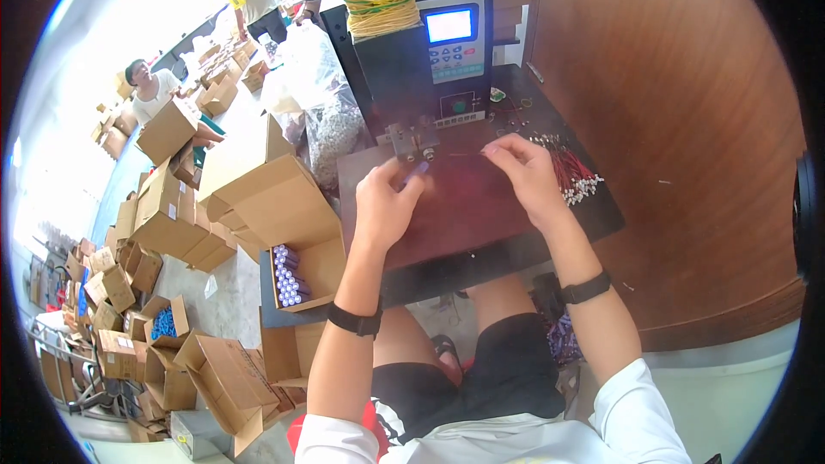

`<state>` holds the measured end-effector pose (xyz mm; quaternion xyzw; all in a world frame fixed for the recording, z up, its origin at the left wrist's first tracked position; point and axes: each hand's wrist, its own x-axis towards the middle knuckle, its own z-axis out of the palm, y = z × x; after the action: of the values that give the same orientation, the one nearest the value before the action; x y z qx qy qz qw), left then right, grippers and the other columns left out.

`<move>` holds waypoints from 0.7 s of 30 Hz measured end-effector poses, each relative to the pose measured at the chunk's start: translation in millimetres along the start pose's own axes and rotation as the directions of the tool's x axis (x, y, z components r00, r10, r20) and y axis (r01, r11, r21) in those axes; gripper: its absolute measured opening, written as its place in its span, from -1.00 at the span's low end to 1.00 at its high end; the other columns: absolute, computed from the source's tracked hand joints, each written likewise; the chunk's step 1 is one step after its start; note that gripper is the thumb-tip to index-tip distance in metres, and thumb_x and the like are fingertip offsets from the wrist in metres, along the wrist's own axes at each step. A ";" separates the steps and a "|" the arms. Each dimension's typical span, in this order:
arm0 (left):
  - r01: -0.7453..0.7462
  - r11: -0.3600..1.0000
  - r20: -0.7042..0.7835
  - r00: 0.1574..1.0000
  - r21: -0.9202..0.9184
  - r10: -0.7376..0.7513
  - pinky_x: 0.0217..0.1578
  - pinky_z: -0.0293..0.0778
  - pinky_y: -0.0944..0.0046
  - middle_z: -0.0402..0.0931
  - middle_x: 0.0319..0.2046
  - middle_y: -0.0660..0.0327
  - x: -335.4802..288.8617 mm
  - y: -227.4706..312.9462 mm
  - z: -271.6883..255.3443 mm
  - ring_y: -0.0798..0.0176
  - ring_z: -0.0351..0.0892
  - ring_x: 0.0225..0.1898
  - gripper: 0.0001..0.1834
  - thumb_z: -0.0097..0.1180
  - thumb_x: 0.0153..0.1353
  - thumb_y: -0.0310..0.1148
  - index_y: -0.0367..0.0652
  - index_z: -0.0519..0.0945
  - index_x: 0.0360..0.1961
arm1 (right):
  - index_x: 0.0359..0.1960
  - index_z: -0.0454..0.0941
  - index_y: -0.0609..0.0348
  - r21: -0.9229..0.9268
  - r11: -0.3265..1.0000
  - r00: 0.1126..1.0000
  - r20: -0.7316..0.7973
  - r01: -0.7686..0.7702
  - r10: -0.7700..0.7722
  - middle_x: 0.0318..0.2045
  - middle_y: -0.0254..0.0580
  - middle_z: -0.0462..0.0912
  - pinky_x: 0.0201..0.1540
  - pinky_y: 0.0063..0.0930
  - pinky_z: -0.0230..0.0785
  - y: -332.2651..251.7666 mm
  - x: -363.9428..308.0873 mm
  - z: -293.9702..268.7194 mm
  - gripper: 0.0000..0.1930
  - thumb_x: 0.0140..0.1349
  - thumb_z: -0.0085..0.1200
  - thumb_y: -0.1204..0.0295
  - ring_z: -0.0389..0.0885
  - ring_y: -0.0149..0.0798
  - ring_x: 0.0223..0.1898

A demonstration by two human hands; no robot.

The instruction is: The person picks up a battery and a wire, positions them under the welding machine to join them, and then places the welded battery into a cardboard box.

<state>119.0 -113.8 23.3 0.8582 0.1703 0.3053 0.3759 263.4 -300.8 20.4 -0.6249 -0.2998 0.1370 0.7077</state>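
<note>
1. At 12 o'clock on the dark counter [468,215], taking its middle as the clock's centre, stands a box-shaped machine [460,90] with a lit blue screen; a coil of yellow cord [383,19] sits on its front part.
2. At about 10 o'clock, a small metal fixture [412,141] juts from the machine's lower front.
3. At 9 o'clock is the left hand [384,203] of the two hands, thumb and fingers drawn nearly together on a small purple piece [418,171], mostly hidden, just below the fixture; whether the two touch, I cannot tell.
4. At 2 o'clock, the right hand [524,174] pinches a thin wire [465,155] between thumb and forefinger, its free end pointing toward 9 o'clock.
5. At 3 o'clock, near the right hand, lie red leads [569,170] with white connectors.
6. At 8 o'clock, an open carton [324,273] holds purple cylinders [290,282].
</note>
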 end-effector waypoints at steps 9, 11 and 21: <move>0.051 0.949 -0.198 0.973 -0.310 -0.117 -0.34 0.45 0.41 0.65 -0.37 0.27 0.9 -20.1 0.3 0.49 0.50 -0.41 -0.78 0.22 0.25 -0.44 -0.36 0.67 -0.15 | -0.21 0.70 0.33 -0.296 0.939 0.978 0.167 0.172 -0.127 -0.33 -0.18 0.70 -0.15 -0.49 0.43 -1.3 -5.9 5.6 -0.77 0.33 0.26 0.35 0.61 -0.38 -0.28; 0.022 0.937 -0.252 0.961 -0.348 -0.117 -0.34 0.45 0.37 0.67 -0.38 0.23 2.8 -18.7 3.6 0.47 0.46 -0.43 -0.74 0.24 0.20 -0.40 -0.36 0.68 -0.15 | -0.21 0.69 0.33 -0.333 0.929 0.981 0.155 0.160 -0.113 -0.35 -0.14 0.70 -0.18 -0.47 0.45 1.1 -7.8 6.6 -0.76 0.33 0.26 0.34 0.61 -0.36 -0.31; 0.105 0.978 -0.126 0.984 -0.182 -0.129 -0.34 0.48 0.26 0.62 -0.50 0.15 1.3 -15.4 1.1 0.32 0.56 -0.45 -0.67 0.33 0.04 -0.34 -0.35 0.72 -0.20 | -0.22 0.66 0.30 -0.243 0.968 0.961 0.277 0.068 0.002 -0.34 -0.38 0.66 -0.14 -0.53 0.39 -10.6 -8.0 9.9 -0.75 0.39 0.22 0.31 0.51 -0.53 -0.25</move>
<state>119.7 -103.6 11.7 0.7872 0.2188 0.3548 0.4545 249.3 -299.3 29.0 -0.6788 -0.4203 0.1717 0.5771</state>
